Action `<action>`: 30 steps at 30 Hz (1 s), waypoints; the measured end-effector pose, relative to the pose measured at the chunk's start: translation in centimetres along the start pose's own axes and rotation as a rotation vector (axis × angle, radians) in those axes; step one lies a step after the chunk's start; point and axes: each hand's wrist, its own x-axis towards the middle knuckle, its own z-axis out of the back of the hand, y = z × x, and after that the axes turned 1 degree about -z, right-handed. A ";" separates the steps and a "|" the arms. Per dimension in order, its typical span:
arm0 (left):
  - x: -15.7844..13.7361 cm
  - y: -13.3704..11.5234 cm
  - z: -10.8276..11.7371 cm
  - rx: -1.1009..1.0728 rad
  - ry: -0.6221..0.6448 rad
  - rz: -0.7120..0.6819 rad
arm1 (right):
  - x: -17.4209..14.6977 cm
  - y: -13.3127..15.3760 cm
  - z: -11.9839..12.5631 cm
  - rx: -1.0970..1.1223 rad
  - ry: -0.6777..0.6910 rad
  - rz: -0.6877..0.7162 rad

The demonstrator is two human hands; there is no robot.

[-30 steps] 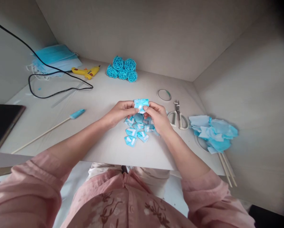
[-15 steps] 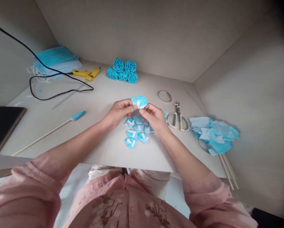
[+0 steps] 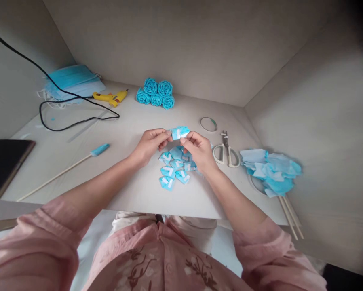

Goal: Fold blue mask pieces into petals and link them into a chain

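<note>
Between my two hands is a folded blue fabric piece [image 3: 179, 132] with a white tape strip across its front, raised over the table. My left hand [image 3: 153, 144] pinches its left side with thumb and fingers. At its lower right edge, the thumb and fingertips of my right hand [image 3: 198, 148] close on it. Below lie several similar folded blue pieces [image 3: 167, 171] with white strips; my right hand covers some of them. To the left rests a wooden stick [image 3: 58, 174] with a blue wrapped tip [image 3: 100, 149].
Blue rolled roses [image 3: 156, 93] are stacked at the back, beside a yellow glue gun [image 3: 111, 97] and face masks [image 3: 73, 81]. A tape roll [image 3: 208, 124], scissors [image 3: 226, 151] and blue fabric scraps [image 3: 271, 169] lie right. A phone [image 3: 7, 165] sits far left.
My left fingers have shifted slightly left along the folded piece, so more of its left side shows. My right hand stays nearly in place. The whole view has tilted a little.
</note>
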 end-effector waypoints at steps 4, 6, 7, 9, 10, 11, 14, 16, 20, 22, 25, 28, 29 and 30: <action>0.2 0.0 0.1 0.059 -0.081 0.018 | 0.0 0.0 0.1 0.015 -0.013 -0.014; 0.2 0.3 0.0 0.069 -0.031 0.089 | 0.0 0.1 0.1 0.014 -0.009 -0.015; 0.2 0.4 0.0 0.066 0.005 0.120 | -0.1 0.1 0.0 0.007 -0.009 -0.013; 0.2 0.6 -0.1 0.041 0.066 0.139 | -0.2 0.2 0.0 -0.012 -0.005 -0.001; 0.1 0.5 -0.1 0.019 0.079 0.124 | -0.2 0.2 -0.1 -0.021 0.000 0.005; 0.1 0.5 -0.2 -0.003 0.080 0.102 | -0.2 0.2 -0.1 -0.027 0.010 0.006; 0.1 0.0 0.0 -0.044 0.044 0.048 | -0.2 0.2 0.0 -0.009 0.090 -0.029; 0.2 -0.2 0.1 -0.041 0.016 0.035 | 0.0 0.2 0.4 0.042 0.142 -0.070; 0.3 -0.2 0.3 0.004 0.027 0.045 | 0.4 0.6 1.1 0.111 0.126 -0.112; 0.3 -0.1 0.3 0.033 0.045 0.048 | 0.6 0.7 1.3 0.115 0.110 -0.113; 0.2 0.1 0.3 0.053 0.062 0.033 | 0.6 0.8 1.2 0.100 0.097 -0.111; 0.2 0.2 0.3 0.045 0.066 0.030 | 0.4 0.7 0.9 0.084 0.066 -0.108; 0.3 0.2 0.3 0.033 0.068 0.038 | 0.4 0.7 0.9 0.083 0.070 -0.108; 0.3 0.3 0.4 0.011 0.072 0.052 | 0.4 0.6 0.9 0.086 0.082 -0.111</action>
